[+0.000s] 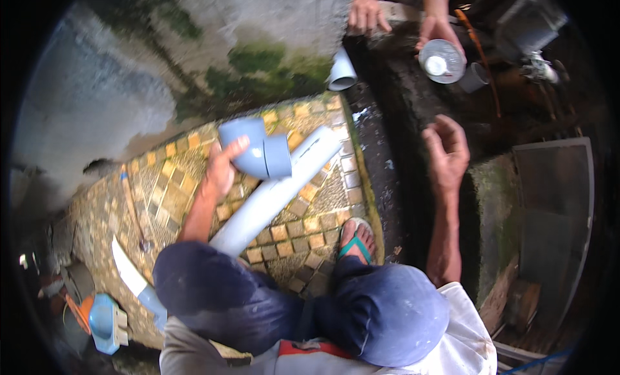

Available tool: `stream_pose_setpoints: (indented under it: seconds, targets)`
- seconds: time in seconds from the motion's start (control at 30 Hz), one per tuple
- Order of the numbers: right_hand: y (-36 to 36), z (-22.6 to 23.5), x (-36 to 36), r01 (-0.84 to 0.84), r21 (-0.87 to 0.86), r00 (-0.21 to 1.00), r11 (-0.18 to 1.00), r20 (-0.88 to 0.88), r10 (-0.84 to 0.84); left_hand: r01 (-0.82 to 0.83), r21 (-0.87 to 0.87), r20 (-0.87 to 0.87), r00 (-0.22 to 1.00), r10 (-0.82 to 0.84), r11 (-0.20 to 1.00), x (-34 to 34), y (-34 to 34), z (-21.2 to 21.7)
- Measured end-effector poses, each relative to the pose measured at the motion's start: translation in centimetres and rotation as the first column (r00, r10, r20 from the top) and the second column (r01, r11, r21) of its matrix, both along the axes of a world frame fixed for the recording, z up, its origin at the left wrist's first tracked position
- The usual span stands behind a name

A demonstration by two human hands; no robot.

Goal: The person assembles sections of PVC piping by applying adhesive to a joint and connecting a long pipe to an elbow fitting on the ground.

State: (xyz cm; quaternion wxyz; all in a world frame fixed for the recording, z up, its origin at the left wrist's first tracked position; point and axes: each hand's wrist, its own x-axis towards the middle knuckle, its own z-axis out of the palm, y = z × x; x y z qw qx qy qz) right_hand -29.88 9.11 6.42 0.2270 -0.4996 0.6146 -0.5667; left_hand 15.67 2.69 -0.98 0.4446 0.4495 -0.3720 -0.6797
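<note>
In my left hand (223, 171) is a grey plastic pipe elbow (248, 145), gripped at its left side with the thumb on top. Just below the elbow, a long pale grey pipe (278, 197) slants across the tiles, its lower end hidden by my knee. My right hand (447, 152) is raised over the dark channel, fingers loosely bent and apart, with nothing in it. Beyond it, a co-worker's hand (429, 36) holds out a clear round cup (442, 62) with something white inside. The co-worker's other hand (368, 13) rests at the channel's far edge.
A grey pipe end (342, 71) sticks out by the mossy concrete (258, 65). At left on the tiles lie a hammer-like tool (134, 210) and a pale blade with a blue handle (132, 271), near a blue plastic container (106, 323). A dark channel (394, 149) runs along my right.
</note>
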Motion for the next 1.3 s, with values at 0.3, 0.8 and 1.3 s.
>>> stream_pose_setpoints:
  seconds: [0.3,0.8,1.3]
  targets:
    - [-0.1,0.2,-0.4,0.004,0.096,0.987,0.995,-0.161,0.012,-0.191,0.264,-0.029,0.978,0.205,0.945,3.8,-1.3,-4.1]
    - [6.4,-8.3,14.5,-0.494,0.218,0.695,0.842,0.681,0.231,0.289,-0.022,0.155,0.947,-0.282,0.957,0.0,7.4,-0.1]
    - [10.2,-9.7,14.5,-0.542,0.819,0.646,0.187,0.264,0.716,-0.935,-0.014,0.895,-0.170,0.413,-0.355,23.8,37.4,-6.9]
